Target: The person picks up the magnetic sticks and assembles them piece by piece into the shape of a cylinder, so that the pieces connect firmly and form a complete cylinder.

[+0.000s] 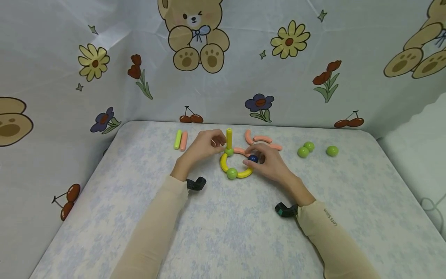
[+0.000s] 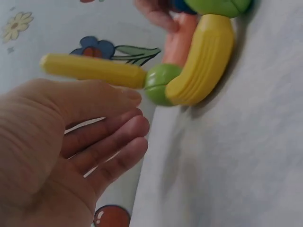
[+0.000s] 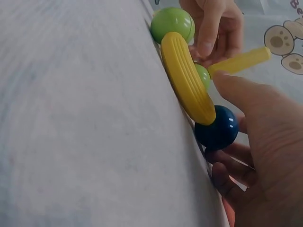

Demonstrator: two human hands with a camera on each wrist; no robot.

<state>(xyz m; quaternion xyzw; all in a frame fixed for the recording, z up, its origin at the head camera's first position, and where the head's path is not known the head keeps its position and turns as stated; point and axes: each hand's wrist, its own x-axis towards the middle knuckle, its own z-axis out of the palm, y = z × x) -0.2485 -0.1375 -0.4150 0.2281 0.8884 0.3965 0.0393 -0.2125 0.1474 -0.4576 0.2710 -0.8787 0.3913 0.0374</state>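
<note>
A ring of toy building pieces lies on the table: two curved yellow rods (image 1: 244,173), a curved pink rod (image 1: 240,150), green balls (image 1: 232,173) and a dark blue ball (image 3: 217,127). From the green ball (image 2: 162,84) at the ring's far left, a straight yellow rod (image 1: 229,138) stands upright. My left hand (image 1: 208,142) is beside this rod, thumb close along it, fingers loosely bent and holding nothing. My right hand (image 1: 267,162) curls around the blue ball at the ring's right side, its fingers behind the ball and partly hidden in the right wrist view.
Several curved pink rods (image 1: 262,138) lie just behind the right hand. A straight light-green rod (image 1: 178,139) and a straight pink rod (image 1: 184,141) lie left of the left hand. Loose green balls (image 1: 303,152) rest farther right. A patterned cloth (image 1: 223,93) hangs behind the table.
</note>
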